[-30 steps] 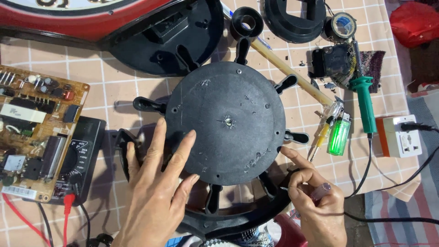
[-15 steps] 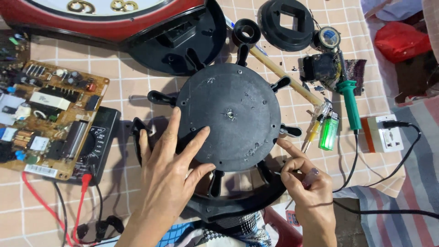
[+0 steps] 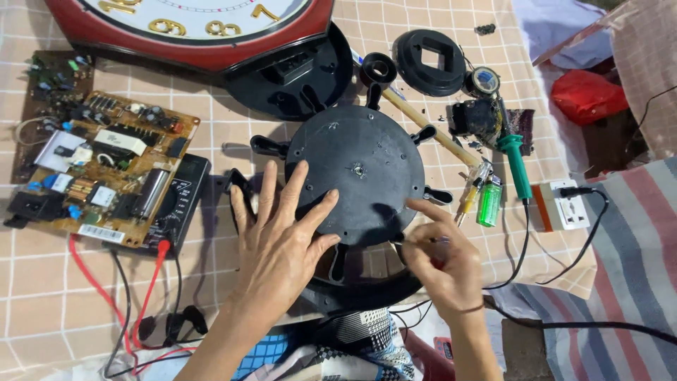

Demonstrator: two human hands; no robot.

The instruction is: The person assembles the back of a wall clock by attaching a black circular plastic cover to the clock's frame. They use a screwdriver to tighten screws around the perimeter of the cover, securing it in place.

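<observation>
Illumination: even, fairly bright, overhead. Shadows soft; left hand casts dim shadow on disc, right hand likewise. Faint sheen on disc, no harsh glare. Clock numerals reflect slightly. Focus sharp at centre. Mild motion blur at right fingertips. Slight wide-angle stretch at frame edges. Colours saturated.

A small white rectangular label sits on the near edge of the brown circuit board, far left; no packages, signs or screens are clearly visible.
</observation>
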